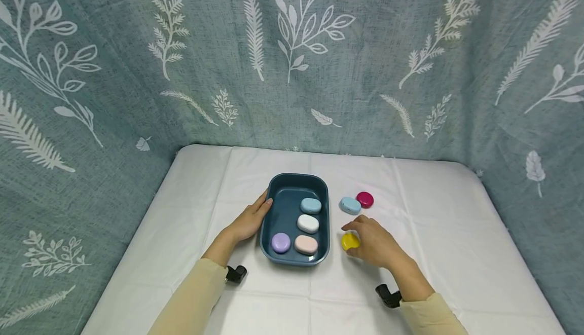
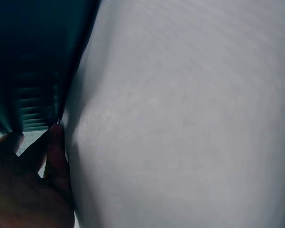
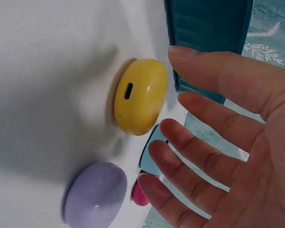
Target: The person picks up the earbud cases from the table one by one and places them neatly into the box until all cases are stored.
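Observation:
My left hand (image 1: 248, 221) holds the left wall of a dark blue tray (image 1: 325, 183), thumb at the rim and fingers along the outer side. In the left wrist view its fingers (image 2: 57, 152) meet the tray's ribbed outer wall. My right hand (image 1: 375, 241) reaches around a yellow earbud case (image 1: 349, 242), its fingers spread and slightly bent. In the right wrist view the yellow case, with a small dark port slot, stands on the cloth just beyond the fingertips (image 3: 180, 51). A lilac case (image 3: 96, 194) lies near it, hidden under the hand in the head view.
Inside the tray are a light blue case (image 1: 311, 206), a white one (image 1: 307, 223), a pink one (image 1: 305, 245) and a purple round one (image 1: 280, 243). Right of the tray lie another light blue case (image 1: 350, 205) and a crimson one (image 1: 365, 199). Patterned curtain (image 1: 292, 97) surrounds the white-covered table (image 1: 269, 304).

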The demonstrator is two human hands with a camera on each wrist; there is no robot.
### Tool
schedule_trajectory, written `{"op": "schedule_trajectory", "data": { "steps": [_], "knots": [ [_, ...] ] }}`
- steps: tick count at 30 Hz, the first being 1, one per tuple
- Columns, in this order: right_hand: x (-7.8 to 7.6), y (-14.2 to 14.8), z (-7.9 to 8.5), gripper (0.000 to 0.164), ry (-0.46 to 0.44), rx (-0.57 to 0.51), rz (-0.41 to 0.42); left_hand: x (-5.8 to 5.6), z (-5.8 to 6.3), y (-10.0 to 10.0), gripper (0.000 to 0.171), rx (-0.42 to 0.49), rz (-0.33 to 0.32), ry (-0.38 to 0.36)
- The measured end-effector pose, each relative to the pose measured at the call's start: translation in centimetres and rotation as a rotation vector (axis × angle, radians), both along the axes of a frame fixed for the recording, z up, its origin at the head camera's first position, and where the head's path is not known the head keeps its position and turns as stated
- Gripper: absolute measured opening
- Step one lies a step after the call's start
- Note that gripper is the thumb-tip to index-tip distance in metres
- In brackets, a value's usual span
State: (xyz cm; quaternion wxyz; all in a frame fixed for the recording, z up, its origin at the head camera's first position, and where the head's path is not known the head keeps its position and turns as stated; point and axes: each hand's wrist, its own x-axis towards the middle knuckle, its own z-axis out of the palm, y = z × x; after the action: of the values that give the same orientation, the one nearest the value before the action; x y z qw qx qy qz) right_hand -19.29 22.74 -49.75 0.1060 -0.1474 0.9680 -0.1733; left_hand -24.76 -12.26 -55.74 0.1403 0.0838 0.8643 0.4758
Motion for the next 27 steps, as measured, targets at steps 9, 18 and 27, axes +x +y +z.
{"op": "schedule_trajectory", "data": {
  "steps": [9, 18, 27],
  "knots": [
    [0.1, -0.1, -0.6, 0.048, -0.013, 0.009, -0.013, 0.1, 0.3, 0.0, 0.063, -0.005, -0.003, -0.003],
    [0.0, -0.2, -1.0, 0.046, -0.001, 0.023, -0.016, 0.1, 0.4, 0.0, 0.063, -0.002, -0.005, -0.004],
    [0.0, -0.4, -1.3, 0.042, 0.021, 0.042, -0.008, 0.1, 0.5, 0.0, 0.064, -0.002, 0.002, -0.011]
  ]
}}
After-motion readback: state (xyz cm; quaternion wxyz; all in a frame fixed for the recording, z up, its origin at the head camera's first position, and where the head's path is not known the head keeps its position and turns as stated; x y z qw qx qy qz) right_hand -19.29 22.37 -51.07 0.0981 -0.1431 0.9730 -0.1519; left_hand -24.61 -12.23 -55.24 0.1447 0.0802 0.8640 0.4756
